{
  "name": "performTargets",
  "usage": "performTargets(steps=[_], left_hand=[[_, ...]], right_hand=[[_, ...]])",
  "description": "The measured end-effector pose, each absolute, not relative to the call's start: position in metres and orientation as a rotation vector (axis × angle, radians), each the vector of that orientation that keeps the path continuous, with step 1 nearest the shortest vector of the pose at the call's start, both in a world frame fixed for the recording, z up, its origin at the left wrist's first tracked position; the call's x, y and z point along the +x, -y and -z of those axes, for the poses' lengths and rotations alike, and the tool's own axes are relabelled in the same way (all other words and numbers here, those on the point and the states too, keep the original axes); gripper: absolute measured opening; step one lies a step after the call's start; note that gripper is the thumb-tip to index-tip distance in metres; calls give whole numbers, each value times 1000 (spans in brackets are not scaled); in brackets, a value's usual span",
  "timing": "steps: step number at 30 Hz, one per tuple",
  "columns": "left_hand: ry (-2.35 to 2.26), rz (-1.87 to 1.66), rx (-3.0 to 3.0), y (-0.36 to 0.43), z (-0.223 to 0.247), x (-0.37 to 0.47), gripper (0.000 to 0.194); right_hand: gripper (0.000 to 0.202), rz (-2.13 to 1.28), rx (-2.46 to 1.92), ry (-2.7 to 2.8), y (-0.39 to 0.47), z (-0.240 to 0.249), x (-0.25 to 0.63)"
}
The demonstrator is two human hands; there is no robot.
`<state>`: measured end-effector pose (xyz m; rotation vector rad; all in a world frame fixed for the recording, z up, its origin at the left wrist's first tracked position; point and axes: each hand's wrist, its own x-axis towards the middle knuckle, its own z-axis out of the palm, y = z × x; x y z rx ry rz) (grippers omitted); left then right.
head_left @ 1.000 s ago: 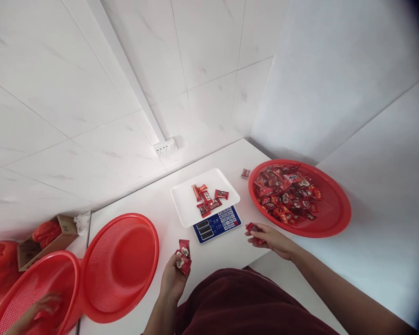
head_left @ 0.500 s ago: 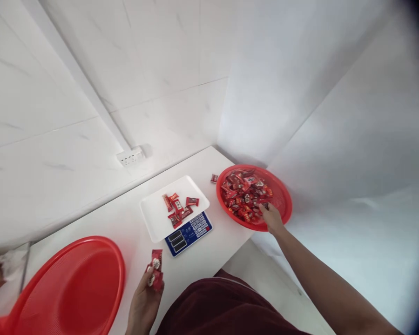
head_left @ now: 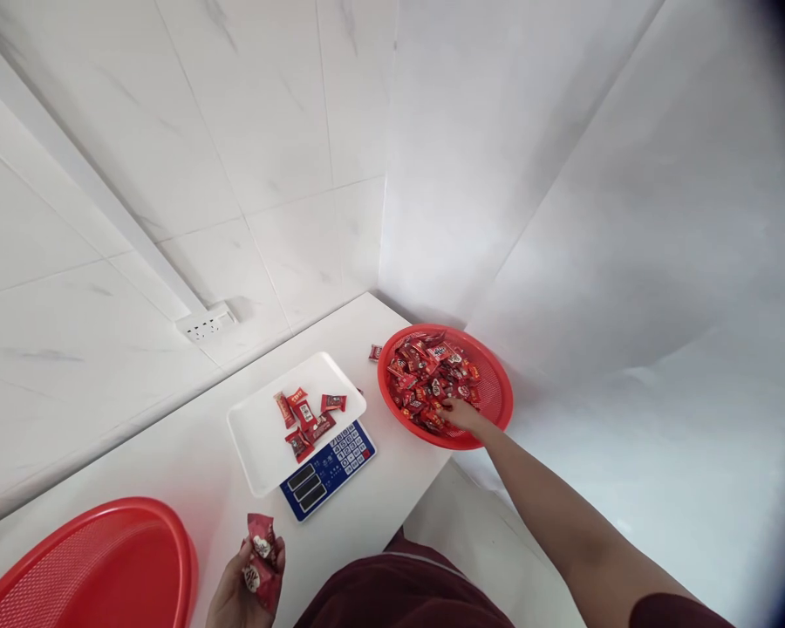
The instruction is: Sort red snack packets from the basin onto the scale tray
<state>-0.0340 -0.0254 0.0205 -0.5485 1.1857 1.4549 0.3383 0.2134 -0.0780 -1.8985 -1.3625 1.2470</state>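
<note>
My left hand (head_left: pixel 243 584) is closed around a few red wrapped candies (head_left: pixel 262 567), in front of the scale. Over in the round red basket (head_left: pixel 497 397), my right hand (head_left: pixel 461 415) has its fingers bent down into a heap of red wrapped candies (head_left: pixel 435 371). The fingertips touch the heap; whether they pinch a piece is hidden. Between my hands stands a blue digital scale (head_left: pixel 331 471) with a white tray (head_left: pixel 255 436) on top. Several red candies (head_left: pixel 306 414) lie loosely on that tray.
A large red basket (head_left: pixel 137 567) stands at the lower left. One candy (head_left: pixel 375 352) lies on the white table (head_left: pixel 392 488) beside the candy basket. A tiled wall with a socket (head_left: pixel 208 323) runs behind, and a pale wall rises at the right.
My view has shifted, so the scale and baskets sit further left. Within the basket, my right hand has gone from the right side of the heap to its near edge. My left hand still holds its candies.
</note>
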Motion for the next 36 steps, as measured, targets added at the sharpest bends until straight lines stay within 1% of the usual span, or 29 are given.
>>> performTargets(steps=[2, 3, 9, 12, 15, 20, 24, 27, 29, 31, 34, 36], left_hand=[[-1159, -1441, -537, 26, -18, -37, 13], [-1144, -1432, -524, 28, -15, -39, 13], [-1106, -1456, -493, 34, 8, -47, 13], [-1112, -1455, -494, 34, 7, -42, 12], [-1116, -1463, -515, 33, -5, -35, 11], [-1106, -1486, -568, 29, -21, -30, 9], [-1085, -1507, -573, 32, -19, -31, 9], [-1077, -1519, -572, 36, -15, -32, 8], [-1075, -1523, -571, 37, -13, -32, 6], [-1073, -1524, -567, 37, -13, -32, 5], [-1070, -1520, -569, 36, -14, -32, 5], [-1068, -1508, -574, 36, -15, -32, 6]], right_hand=[[31, -1181, -2009, 1408, -218, 89, 330], [32, -1146, -2066, 1431, -219, 94, 326], [21, -958, -2244, 1529, -224, 109, 321], [29, -836, -2270, 1558, -220, 105, 329], [36, -723, -2277, 1588, -217, 97, 338], [33, -619, -2235, 1671, -217, 85, 343], [36, -542, -2156, 1699, -214, 72, 330], [34, -513, -2036, 1731, -213, 58, 306], [33, -562, -1931, 1734, -212, 48, 284], [32, -710, -1821, 1668, -209, 40, 257], [26, -1049, -1636, 1627, -196, 33, 213], [21, -1379, -1488, 1609, -184, 32, 183]])
